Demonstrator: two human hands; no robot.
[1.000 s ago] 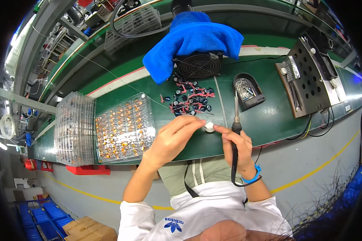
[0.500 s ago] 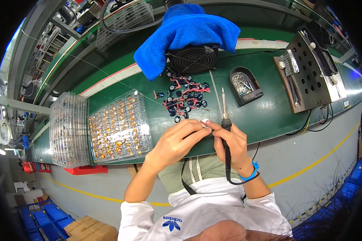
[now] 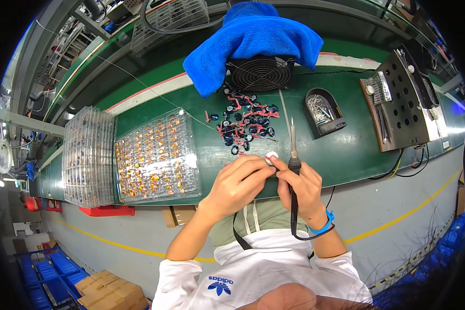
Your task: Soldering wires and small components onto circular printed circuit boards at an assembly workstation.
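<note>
Near the front edge of the green bench, my left hand [image 3: 241, 182] pinches a small round white part [image 3: 272, 155] with a bit of red at its side. My right hand [image 3: 303, 192] is closed around a soldering iron [image 3: 294, 164], its bare metal tip pointing up and away from the part. The thumb and fingertips of that hand meet my left fingertips beside the white part. Just beyond lies a loose pile of small round dark parts with red wires [image 3: 249, 120]. What my fingertips cover cannot be made out.
Left of the pile lies a clear tray of orange-and-metal pieces [image 3: 157, 160], beside stacked clear trays [image 3: 88, 160]. A fan [image 3: 262, 74] under a blue towel [image 3: 253, 36] stands behind. On the right are a black bin [image 3: 323, 113] and a perforated metal stand [image 3: 400, 101].
The whole view has shifted slightly. My hands stay together at the bench edge, and the white part now shows more of its round face. The soldering iron remains in my right hand.
</note>
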